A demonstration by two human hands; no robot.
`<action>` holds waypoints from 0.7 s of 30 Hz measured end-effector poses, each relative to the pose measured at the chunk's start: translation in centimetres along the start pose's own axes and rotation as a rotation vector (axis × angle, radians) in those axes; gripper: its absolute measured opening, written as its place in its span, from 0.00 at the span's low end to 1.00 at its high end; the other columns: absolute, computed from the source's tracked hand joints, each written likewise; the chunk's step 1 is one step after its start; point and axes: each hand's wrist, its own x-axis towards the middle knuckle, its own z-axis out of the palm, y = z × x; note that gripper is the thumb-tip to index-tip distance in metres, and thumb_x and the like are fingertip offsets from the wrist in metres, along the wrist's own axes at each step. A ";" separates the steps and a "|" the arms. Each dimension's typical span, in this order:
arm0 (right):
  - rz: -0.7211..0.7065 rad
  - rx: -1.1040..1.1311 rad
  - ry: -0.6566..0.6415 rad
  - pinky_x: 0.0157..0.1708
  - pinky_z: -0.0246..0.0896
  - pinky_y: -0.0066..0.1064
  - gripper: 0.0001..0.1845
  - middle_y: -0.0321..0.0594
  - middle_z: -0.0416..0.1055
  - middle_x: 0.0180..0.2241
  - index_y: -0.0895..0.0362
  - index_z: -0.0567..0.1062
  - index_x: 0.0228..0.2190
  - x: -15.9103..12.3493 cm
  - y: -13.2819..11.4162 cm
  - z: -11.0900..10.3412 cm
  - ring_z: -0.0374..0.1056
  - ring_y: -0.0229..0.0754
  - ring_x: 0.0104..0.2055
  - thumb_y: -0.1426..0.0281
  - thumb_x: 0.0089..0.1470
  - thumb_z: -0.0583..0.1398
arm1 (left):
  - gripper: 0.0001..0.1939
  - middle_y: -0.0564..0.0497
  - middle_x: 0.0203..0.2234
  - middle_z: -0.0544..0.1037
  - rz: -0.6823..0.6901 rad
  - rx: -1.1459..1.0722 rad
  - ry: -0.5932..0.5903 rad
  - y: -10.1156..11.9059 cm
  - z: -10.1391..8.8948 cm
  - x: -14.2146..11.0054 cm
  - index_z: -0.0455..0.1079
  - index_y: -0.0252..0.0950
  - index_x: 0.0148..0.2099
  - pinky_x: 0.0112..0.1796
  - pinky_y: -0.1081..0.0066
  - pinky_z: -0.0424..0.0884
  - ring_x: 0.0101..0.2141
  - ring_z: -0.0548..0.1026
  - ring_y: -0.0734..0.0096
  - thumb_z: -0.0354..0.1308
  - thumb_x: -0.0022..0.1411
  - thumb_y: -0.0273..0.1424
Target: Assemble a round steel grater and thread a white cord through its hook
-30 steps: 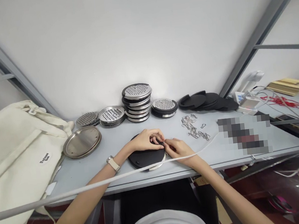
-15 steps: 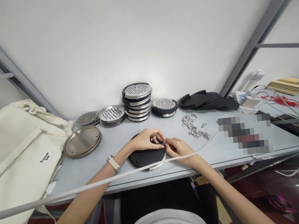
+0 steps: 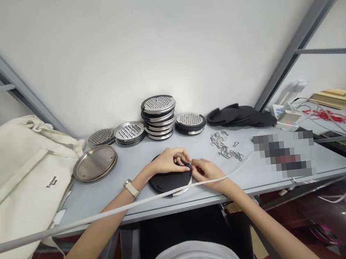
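A round black disc (image 3: pixel 169 181) with a metal plate edge showing beneath it lies on the table before me. My left hand (image 3: pixel 172 161) rests over its top, thumb and fingers pinched at the right rim. At that same spot my right hand (image 3: pixel 206 170) pinches from the other side. Between the fingertips a bit of shiny metal shows, a small metal clip (image 3: pixel 190 165), mostly hidden by the fingers. To the right lies a loose pile of similar metal clips (image 3: pixel 219 141).
Behind stand a tall stack of graters in black holders (image 3: pixel 158 104), a shorter stack (image 3: pixel 189 120) and bare grater discs (image 3: pixel 129 131). Black holders (image 3: pixel 233 115) lie right, plain metal plates (image 3: pixel 94 162) left, by a cream bag (image 3: pixel 20 182). A white cable (image 3: pixel 155 197) crosses in front.
Almost nothing differs. Both hands stay at the disc's right rim, with only slight finger movement around the small metal clip.
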 end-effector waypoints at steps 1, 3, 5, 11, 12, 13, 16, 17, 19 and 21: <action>0.003 0.002 0.003 0.24 0.47 0.26 0.10 0.32 0.58 0.18 0.55 0.61 0.22 0.0 0.0 0.0 0.55 0.35 0.22 0.73 0.54 0.51 | 0.14 0.47 0.34 0.77 -0.001 0.001 0.000 0.1 0.0 0.0 0.68 0.32 0.39 0.35 0.75 0.70 0.32 0.75 0.74 0.63 0.49 0.29; 0.005 0.005 0.007 0.24 0.47 0.26 0.10 0.32 0.57 0.18 0.55 0.60 0.22 0.0 0.1 0.1 0.54 0.35 0.21 0.73 0.54 0.50 | 0.14 0.47 0.34 0.77 -0.010 0.007 0.006 0.2 0.1 0.0 0.68 0.32 0.39 0.33 0.76 0.70 0.31 0.75 0.75 0.63 0.49 0.29; 0.005 0.009 0.011 0.23 0.47 0.26 0.10 0.31 0.57 0.18 0.55 0.60 0.22 0.0 0.2 0.2 0.54 0.35 0.21 0.73 0.54 0.50 | 0.14 0.48 0.33 0.77 -0.025 0.016 0.014 0.3 0.1 -0.1 0.68 0.32 0.39 0.32 0.77 0.69 0.31 0.74 0.75 0.63 0.49 0.29; 0.009 0.018 0.021 0.23 0.47 0.26 0.09 0.31 0.57 0.19 0.55 0.60 0.22 0.0 0.3 0.2 0.55 0.34 0.21 0.73 0.54 0.50 | 0.11 0.52 0.28 0.74 -0.003 0.098 0.049 0.6 0.3 -0.1 0.69 0.33 0.37 0.30 0.78 0.67 0.28 0.70 0.78 0.62 0.50 0.30; 0.008 0.020 0.019 0.23 0.47 0.25 0.09 0.31 0.57 0.19 0.55 0.60 0.23 0.0 0.3 0.2 0.55 0.34 0.21 0.73 0.54 0.51 | 0.10 0.53 0.28 0.73 0.004 0.119 0.053 0.6 0.3 0.0 0.69 0.33 0.36 0.30 0.78 0.66 0.28 0.70 0.78 0.62 0.50 0.30; 0.007 0.020 0.016 0.24 0.47 0.25 0.09 0.31 0.58 0.19 0.55 0.60 0.23 0.0 0.4 0.2 0.55 0.34 0.21 0.73 0.54 0.51 | 0.10 0.53 0.28 0.73 0.009 0.138 0.052 0.7 0.3 0.0 0.69 0.33 0.36 0.30 0.78 0.66 0.29 0.69 0.78 0.62 0.50 0.29; -0.002 0.014 0.010 0.24 0.47 0.26 0.09 0.31 0.58 0.19 0.55 0.61 0.23 0.0 0.4 0.2 0.55 0.34 0.21 0.72 0.55 0.50 | 0.08 0.53 0.29 0.73 0.032 0.176 0.038 0.7 0.3 0.0 0.69 0.33 0.36 0.31 0.77 0.65 0.29 0.69 0.77 0.61 0.51 0.29; -0.007 0.011 0.010 0.24 0.47 0.26 0.09 0.31 0.58 0.19 0.55 0.61 0.23 0.0 0.4 0.2 0.55 0.35 0.21 0.72 0.55 0.50 | 0.08 0.53 0.30 0.73 0.046 0.184 0.038 0.6 0.3 0.1 0.69 0.33 0.36 0.32 0.77 0.65 0.30 0.69 0.77 0.61 0.51 0.28; -0.013 0.006 0.010 0.24 0.47 0.26 0.09 0.32 0.59 0.19 0.55 0.62 0.24 0.0 0.4 0.1 0.55 0.35 0.21 0.72 0.56 0.50 | 0.08 0.52 0.31 0.73 0.077 0.200 0.048 0.6 0.3 0.1 0.70 0.33 0.36 0.34 0.76 0.65 0.31 0.68 0.76 0.60 0.51 0.28; -0.013 0.002 0.006 0.24 0.47 0.26 0.09 0.32 0.59 0.19 0.55 0.62 0.24 0.0 0.4 0.1 0.56 0.35 0.22 0.72 0.55 0.50 | 0.08 0.51 0.31 0.73 0.091 0.214 0.057 0.6 0.4 0.1 0.70 0.33 0.36 0.35 0.75 0.65 0.32 0.68 0.76 0.60 0.52 0.27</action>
